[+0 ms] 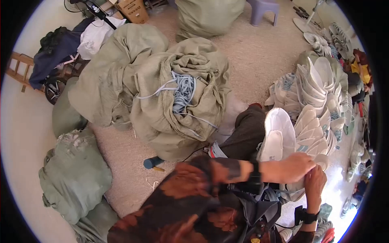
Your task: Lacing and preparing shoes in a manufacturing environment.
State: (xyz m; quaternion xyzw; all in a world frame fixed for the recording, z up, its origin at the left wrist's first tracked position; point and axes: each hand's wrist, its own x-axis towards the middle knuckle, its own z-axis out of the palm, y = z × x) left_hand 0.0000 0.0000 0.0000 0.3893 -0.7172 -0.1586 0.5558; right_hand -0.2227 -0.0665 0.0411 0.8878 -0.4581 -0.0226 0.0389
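My left hand [292, 167] reaches across to the right, its fingertips pinched together and a little blurred. My right hand [316, 184] comes up from below with its fingers closed and meets the left fingertips. A pale shoe upper [292, 193] lies beneath both hands, against the right one; its held part is mostly hidden by the fingers. What the left fingers pinch is too small to tell. Just beyond the left wrist stands a white shoe upper [280, 135] with its opening and pale inside showing.
Stacked shoe uppers [312, 87] line the right side. Ahead, an open woven sack [162, 117] has a bundle of light-blue laces [184, 92] on top. More full sacks [77, 174] stand at the left. A dark-blue cylinder [153, 162] lies on the floor; a purple stool [264, 11] stands far back.
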